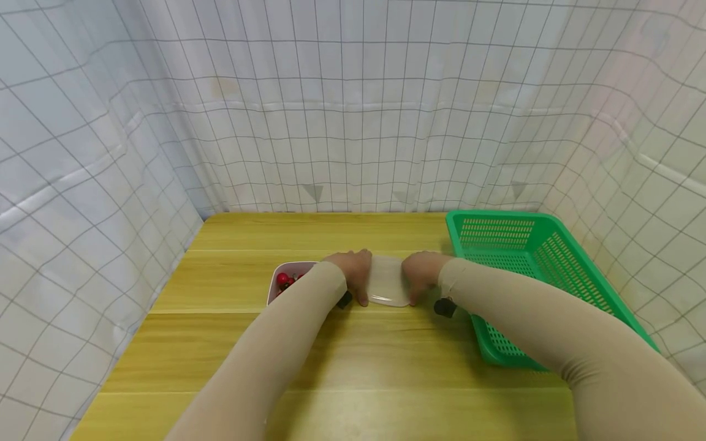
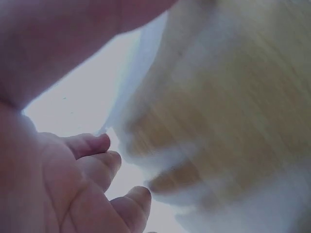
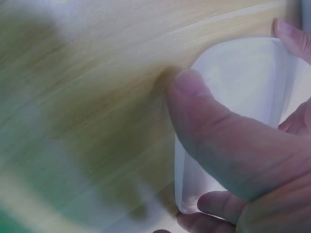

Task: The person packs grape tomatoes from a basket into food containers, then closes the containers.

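Note:
A shallow white dish (image 1: pixel 386 283) with rounded corners lies between my two hands over the wooden table. My left hand (image 1: pixel 354 272) grips its left side, thumb at the near corner and fingers toward the far side. On the right side, my right hand (image 1: pixel 423 271) holds the rim. Seen from the right wrist, the thumb (image 3: pixel 194 97) lies over the dish's edge (image 3: pixel 238 73) and fingertips show at its other corner. The left wrist view has the left palm (image 2: pixel 63 189) beside a bright, overexposed part of the dish (image 2: pixel 87 87).
Just left of my left hand stands a white container (image 1: pixel 295 264) with red, round fruit (image 1: pixel 282 279), partly hidden by my sleeve. A green slotted basket (image 1: pixel 499 214) stands at the right, under my right forearm. White gridded curtains (image 1: pixel 353 122) surround the table (image 1: pixel 386 367).

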The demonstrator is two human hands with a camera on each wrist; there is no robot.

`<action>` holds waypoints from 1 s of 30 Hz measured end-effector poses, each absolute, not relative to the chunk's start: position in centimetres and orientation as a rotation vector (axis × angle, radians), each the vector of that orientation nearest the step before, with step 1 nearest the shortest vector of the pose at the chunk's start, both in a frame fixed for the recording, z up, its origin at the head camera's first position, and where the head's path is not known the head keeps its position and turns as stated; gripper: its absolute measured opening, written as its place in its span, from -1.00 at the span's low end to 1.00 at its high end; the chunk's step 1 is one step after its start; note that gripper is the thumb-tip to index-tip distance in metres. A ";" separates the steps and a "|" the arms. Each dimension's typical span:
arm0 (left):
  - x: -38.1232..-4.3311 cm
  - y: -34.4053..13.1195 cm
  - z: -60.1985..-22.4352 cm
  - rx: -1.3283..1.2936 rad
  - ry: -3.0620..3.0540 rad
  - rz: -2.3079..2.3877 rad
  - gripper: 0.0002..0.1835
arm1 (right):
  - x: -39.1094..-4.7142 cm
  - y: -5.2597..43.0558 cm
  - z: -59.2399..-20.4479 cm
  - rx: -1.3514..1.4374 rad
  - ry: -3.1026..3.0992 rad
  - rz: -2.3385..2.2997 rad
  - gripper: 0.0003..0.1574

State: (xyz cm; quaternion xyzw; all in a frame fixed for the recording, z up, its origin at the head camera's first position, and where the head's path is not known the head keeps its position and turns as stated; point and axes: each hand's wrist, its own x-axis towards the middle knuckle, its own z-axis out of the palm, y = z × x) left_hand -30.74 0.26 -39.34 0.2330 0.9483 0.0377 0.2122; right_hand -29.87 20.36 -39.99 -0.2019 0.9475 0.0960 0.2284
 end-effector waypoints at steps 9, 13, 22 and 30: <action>-30.7 0.0 -39.2 0.628 2.618 0.213 0.02 | -29.7 20.2 -39.6 -0.587 2.601 0.237 -0.53; -30.8 0.0 -39.2 0.633 2.599 0.250 0.07 | -29.8 20.3 -39.6 -0.576 2.622 0.173 -0.50; -32.0 -0.1 -39.6 0.747 2.611 0.319 0.37 | -30.3 21.1 -39.6 -0.548 2.794 -0.065 0.20; -33.4 -0.9 -39.0 0.823 2.641 0.477 0.37 | -30.4 21.6 -37.8 -0.497 2.887 -0.287 0.20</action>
